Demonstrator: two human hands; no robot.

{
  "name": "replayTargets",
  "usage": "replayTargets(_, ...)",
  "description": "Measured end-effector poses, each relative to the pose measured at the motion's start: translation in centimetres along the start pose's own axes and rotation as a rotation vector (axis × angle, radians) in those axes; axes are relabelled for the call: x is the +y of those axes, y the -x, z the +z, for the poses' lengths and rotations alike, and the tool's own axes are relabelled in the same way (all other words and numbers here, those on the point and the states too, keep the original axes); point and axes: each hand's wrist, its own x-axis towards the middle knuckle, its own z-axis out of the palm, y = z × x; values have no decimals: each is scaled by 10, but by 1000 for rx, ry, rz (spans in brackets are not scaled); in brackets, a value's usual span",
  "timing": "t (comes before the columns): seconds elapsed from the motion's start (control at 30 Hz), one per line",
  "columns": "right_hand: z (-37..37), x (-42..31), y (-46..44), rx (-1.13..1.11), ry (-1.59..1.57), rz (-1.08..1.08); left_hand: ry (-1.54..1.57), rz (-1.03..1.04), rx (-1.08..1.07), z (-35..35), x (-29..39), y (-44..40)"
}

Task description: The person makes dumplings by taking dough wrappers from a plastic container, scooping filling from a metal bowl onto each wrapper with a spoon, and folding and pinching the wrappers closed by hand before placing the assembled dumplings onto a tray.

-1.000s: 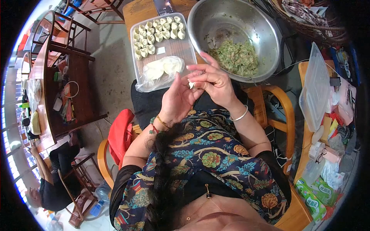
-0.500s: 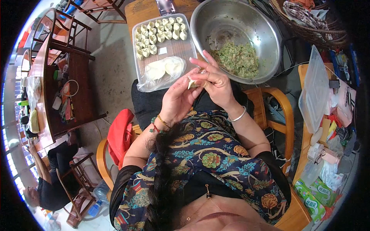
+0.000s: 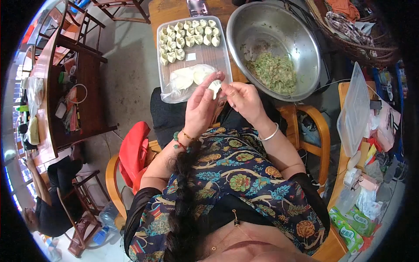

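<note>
My left hand (image 3: 200, 108) is closed around a small dumpling (image 3: 214, 87), holding it between thumb and fingers. It looks mostly shaped to me, though I can't tell whether its edges are fully sealed. My right hand (image 3: 245, 102) is right beside it, thumb and fingers drawn together; I can't tell whether they pinch its edge or anything else.

Just beyond my left hand, a plastic bag of pale wrappers (image 3: 184, 80) lies across the near end of the clear tray (image 3: 210, 56), so a supply is there to use. At the tray's far end, the shaped dumplings (image 3: 189, 33) sit close together in rows; those look finished, and bare space lies between them and the bag. The tray rests on the wooden table (image 3: 168, 8).

To the right, the big metal bowl (image 3: 279, 26) holds a good heap of green filling (image 3: 277, 72). By that measure, I judge plenty is left to wrap.
</note>
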Motion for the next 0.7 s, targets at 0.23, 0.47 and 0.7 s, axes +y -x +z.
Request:
replayTargets(0.23,21,13,-15,-112,-217,180,-488,159,32,-29,-6,4)
replayTargets(0.47,38,9,-36,-126,-147,158,-431,100,80,-46,0,5)
replayTargets(0.7,41,19,-106,97,444,-84,-368,125,150,-71,11,13)
